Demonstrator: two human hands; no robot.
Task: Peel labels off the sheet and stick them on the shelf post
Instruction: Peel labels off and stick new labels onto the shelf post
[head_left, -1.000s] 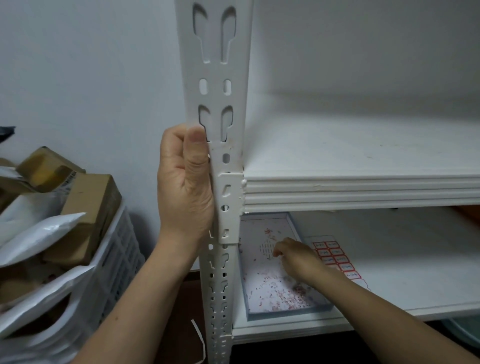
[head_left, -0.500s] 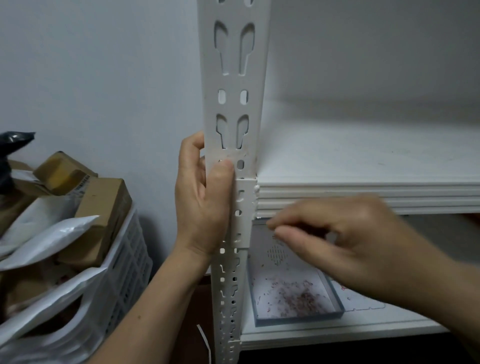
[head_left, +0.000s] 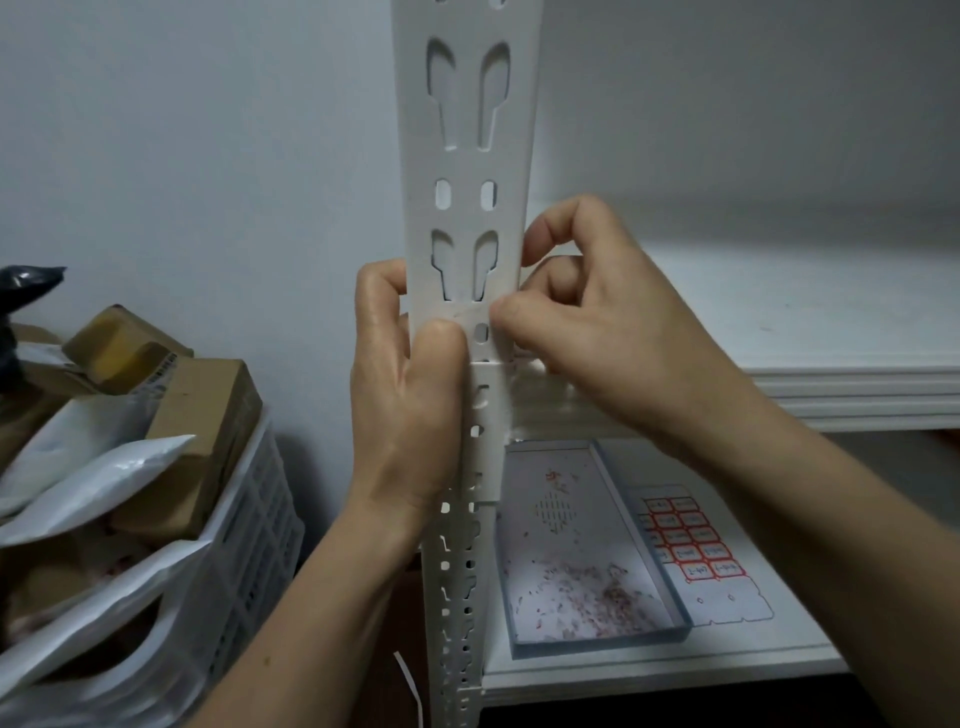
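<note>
While the shelf post (head_left: 467, 130) runs from 12 to 6 o'clock, the left hand (head_left: 400, 415) wraps its edge at 9 o'clock, thumb on its face. The right hand (head_left: 597, 332), down at the label sheet (head_left: 696, 545) at 5 o'clock a second ago, now sits at the post's 3 o'clock, fingers curled, pinching a label (head_left: 465, 312) against its face. Peeling this one looks done; pressing it flat remains.

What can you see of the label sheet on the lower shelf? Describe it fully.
The label sheet is white paper lying flat on the lower shelf, its left edge against the blue-rimmed tray. Red-bordered labels with small handwriting fill two columns in its upper part; the lower part is bare backing. Nothing else touches it.
</note>
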